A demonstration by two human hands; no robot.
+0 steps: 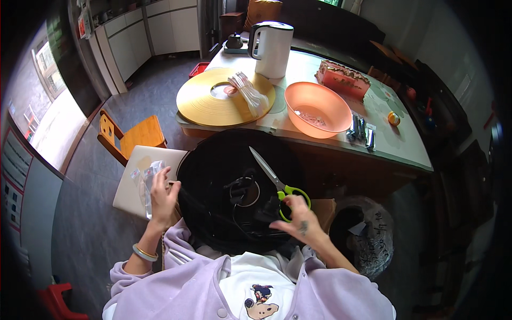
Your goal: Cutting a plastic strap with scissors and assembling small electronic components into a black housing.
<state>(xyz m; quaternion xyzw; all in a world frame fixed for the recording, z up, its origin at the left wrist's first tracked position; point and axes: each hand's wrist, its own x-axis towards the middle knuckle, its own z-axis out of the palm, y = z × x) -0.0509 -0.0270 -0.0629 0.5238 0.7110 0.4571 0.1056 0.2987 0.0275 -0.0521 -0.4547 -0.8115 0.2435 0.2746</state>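
Observation:
My left hand (164, 200) is over the edge of a pale stool, its fingers loosely curved and apart. Next to its fingertips lie clear plastic bags (148, 186). On the dark round surface in front of me rest scissors (273, 177) with green handles, their blades pointing away. My right hand (303, 221) is at the handles, thumb and forefinger spread. Close to that thumb is a small black item (268, 212); its kind is hard to make out against the black. A black corded piece with a ring (244, 191) lies at the middle of the surface.
On the table beyond are a yellow tape roll (200, 104), a bundle of white strips (248, 92), an orange bowl (325, 106), a white kettle (273, 53), a pink box (344, 82) and small black packets (361, 133). A wooden chair (141, 136) stands left; a plastic-wrapped bundle (376, 240) is right.

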